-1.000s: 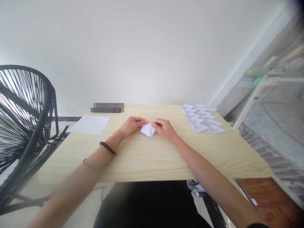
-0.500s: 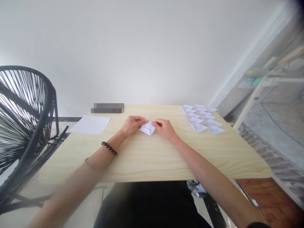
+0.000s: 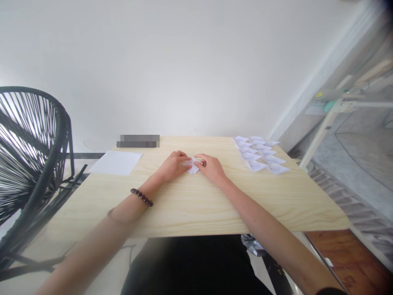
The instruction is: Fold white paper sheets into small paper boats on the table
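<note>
A small folded piece of white paper (image 3: 193,167) is between my two hands near the middle of the table. My left hand (image 3: 174,166) grips its left side, thumb toward me and fingers on the far side. At the paper's right edge my right hand (image 3: 211,167) pinches it between thumb and curled index finger. Fingertips cover parts of the paper, so its exact folds are hard to make out. A dark beaded bracelet (image 3: 141,197) circles my left wrist.
Several folded white paper pieces (image 3: 256,166) stand in two rows at the table's (image 3: 190,205) back right. Flat white sheets (image 3: 116,163) lie at the left, before a pixelated dark block (image 3: 138,141). A black corded chair (image 3: 61,135) stands left of the table.
Both hands have shifted their grip on the folded paper. My left thumb has come down nearer to me, and my right fingers now arch over the paper's right side.
</note>
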Available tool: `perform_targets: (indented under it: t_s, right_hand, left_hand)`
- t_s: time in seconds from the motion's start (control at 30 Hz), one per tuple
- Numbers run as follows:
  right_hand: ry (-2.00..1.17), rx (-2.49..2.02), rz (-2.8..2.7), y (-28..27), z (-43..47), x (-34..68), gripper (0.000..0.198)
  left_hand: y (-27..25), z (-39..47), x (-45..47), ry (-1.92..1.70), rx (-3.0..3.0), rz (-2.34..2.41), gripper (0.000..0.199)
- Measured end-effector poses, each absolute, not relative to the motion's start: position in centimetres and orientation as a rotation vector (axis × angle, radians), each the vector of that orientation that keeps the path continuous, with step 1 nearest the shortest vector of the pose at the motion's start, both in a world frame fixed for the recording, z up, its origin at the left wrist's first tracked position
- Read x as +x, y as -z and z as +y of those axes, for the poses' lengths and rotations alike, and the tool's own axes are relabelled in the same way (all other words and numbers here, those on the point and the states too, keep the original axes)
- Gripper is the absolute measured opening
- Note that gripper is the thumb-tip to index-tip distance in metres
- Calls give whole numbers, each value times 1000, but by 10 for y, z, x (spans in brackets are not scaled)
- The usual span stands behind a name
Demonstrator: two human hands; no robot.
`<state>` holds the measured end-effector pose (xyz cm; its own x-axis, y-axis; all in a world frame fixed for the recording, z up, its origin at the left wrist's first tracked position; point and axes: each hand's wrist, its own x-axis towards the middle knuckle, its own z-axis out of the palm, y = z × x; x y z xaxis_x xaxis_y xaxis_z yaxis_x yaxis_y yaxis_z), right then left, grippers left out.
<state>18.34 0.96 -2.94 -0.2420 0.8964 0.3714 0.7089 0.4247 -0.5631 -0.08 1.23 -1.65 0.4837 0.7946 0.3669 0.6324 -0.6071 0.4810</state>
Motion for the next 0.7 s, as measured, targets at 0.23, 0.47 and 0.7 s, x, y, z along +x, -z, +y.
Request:
perform_targets:
  t_s: [0.23, 0.47, 0.7]
  right_hand:
    - [-81, -1406, -2217, 25, 3, 184, 29]
    - [27, -1480, -2386, 16, -2, 181, 33]
    - [94, -1562, -2433, 12, -3, 178, 36]
  left_hand:
    - [13, 5, 1, -736, 2664, 1322, 34]
    - [7, 0, 8, -557, 2819, 1437, 32]
    - [2, -11, 18, -344, 2960, 1632, 33]
